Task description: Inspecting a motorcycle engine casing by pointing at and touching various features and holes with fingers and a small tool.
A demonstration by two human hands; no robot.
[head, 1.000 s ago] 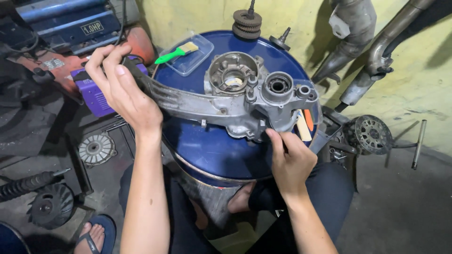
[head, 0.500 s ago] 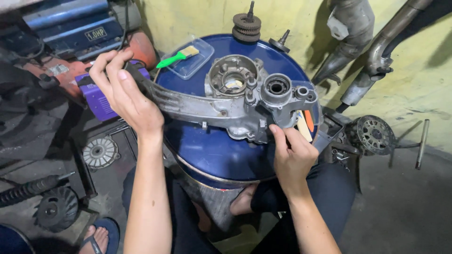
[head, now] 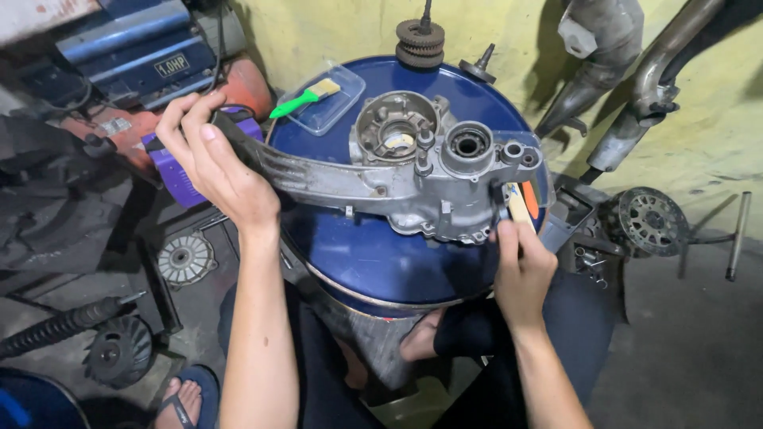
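One engine casing (head: 397, 179); one brush (head: 306, 97); two hands (head: 214, 163)

Yellow wall (head: 318, 32), grey concrete floor (head: 683, 357)

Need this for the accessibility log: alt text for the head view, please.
A person's left hand grips the long arm of a grey metal engine casing lying on a blue drum lid, while the right hand touches its far end. A green-handled brush lies in a clear tray behind.

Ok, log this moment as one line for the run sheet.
left hand: grips long arm of engine casing | right hand: at casing's right end | casing lies across blue drum lid | green brush in clear tray
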